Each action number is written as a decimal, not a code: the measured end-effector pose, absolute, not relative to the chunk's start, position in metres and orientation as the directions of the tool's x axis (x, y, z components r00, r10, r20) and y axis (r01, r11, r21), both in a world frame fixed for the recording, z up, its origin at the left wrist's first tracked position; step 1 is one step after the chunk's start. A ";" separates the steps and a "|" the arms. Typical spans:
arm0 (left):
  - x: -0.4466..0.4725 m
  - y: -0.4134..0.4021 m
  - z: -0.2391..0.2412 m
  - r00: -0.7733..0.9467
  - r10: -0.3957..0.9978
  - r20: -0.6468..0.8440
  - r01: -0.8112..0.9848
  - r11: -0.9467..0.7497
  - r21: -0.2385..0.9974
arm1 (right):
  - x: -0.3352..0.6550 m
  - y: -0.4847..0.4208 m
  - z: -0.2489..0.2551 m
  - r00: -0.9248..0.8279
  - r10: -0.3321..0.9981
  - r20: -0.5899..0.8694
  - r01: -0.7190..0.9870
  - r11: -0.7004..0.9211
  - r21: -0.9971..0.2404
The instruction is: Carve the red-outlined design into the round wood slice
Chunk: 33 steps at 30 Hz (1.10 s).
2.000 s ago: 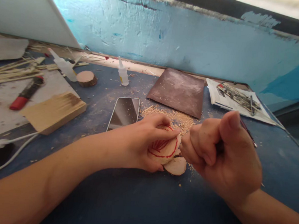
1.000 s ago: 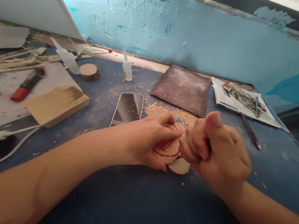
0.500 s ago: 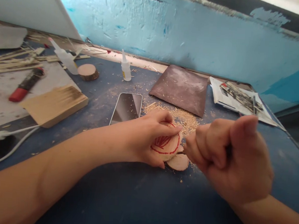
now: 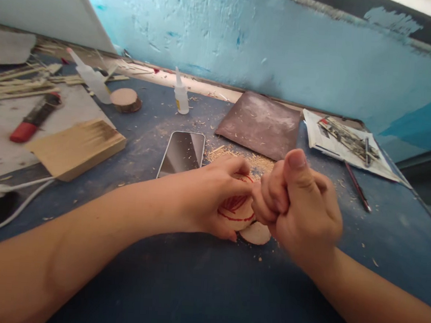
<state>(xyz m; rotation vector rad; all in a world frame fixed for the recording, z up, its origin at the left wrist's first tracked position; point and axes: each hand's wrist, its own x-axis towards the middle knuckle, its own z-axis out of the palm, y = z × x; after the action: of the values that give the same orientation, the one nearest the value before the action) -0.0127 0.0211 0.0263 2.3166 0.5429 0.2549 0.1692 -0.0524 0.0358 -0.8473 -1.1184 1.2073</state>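
The left hand [image 4: 218, 196] clamps a wood slice [image 4: 239, 221] drawn with red lines, beside a smaller slice [image 4: 256, 234] on the table [image 4: 192, 288]; the right hand [image 4: 299, 206] is a tight fist against the red-lined edge, any tool hidden. This looks like edge work, calling for a steady left grip next. Beyond, a small bottle [image 4: 182, 101] stands upright and a larger bottle [image 4: 95, 82] tilts, contents unclear.

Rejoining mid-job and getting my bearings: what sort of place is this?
Probably a small woodcraft workspace: wood shavings are scattered on the blue tabletop, a wood block lies to the left, and the left hand grips a wood piece marked in red.
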 end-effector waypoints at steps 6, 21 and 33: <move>-0.013 0.022 0.026 0.891 0.453 0.002 0.322 -0.635 0.702 | 0.177 -0.054 0.053 0.008 0.992 0.124 -0.403 0.117 -0.908; -0.014 0.023 0.024 0.899 0.436 0.046 0.270 -0.632 0.726 | 0.158 -0.075 0.036 0.196 0.895 0.401 -0.065 0.420 -0.905; -0.015 0.022 0.025 0.895 0.446 0.035 0.281 -0.621 0.731 | 0.167 -0.065 0.042 0.016 0.958 0.288 -0.237 0.283 -0.929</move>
<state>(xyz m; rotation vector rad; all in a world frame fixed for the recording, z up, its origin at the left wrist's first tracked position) -0.0151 0.0220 0.0247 2.2780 0.5180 0.2721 0.1671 -0.0646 0.0418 -0.8148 -1.1711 1.1108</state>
